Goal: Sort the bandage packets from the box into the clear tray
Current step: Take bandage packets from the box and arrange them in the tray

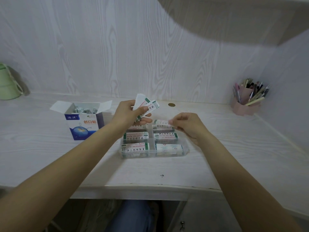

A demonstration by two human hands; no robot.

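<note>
An open blue and white bandage box (83,123) stands on the desk at left, with more packets inside. To its right lies the clear tray (186,150), divided into compartments that hold stacks of bandage packets. My left hand (130,114) hovers over the tray's far left corner and grips a fan of bandage packets (148,105). My right hand (189,125) pinches a single bandage packet (161,122), blurred, just above the tray's far right compartment.
A pink pen holder (245,106) full of pens stands at the back right. A green container (7,82) sits at the far left by the wall. A small round brass cap (171,104) is set in the desk behind the tray.
</note>
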